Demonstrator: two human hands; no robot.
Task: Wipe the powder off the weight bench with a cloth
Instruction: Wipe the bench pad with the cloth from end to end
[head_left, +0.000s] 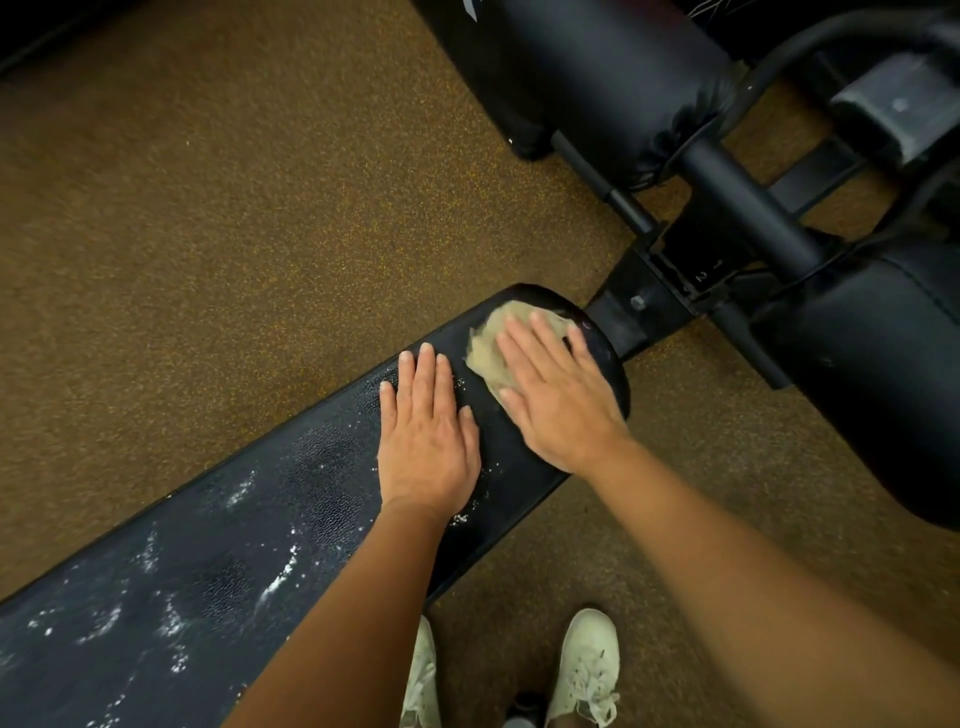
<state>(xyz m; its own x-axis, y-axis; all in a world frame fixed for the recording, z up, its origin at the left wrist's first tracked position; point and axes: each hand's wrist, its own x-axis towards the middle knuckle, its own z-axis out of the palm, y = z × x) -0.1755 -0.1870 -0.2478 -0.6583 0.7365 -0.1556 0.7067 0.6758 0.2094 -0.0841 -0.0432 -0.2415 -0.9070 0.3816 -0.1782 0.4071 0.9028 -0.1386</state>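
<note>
Head: black weight bench (311, 478) — powder-streaked.

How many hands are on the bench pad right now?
2. The left hand lies flat on the weight bench; the right hand presses the cloth at its far rounded end.

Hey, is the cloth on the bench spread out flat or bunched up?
Bunched up. The cloth sits as a crumpled lump under the flat right hand at the rounded end of the bench.
</note>
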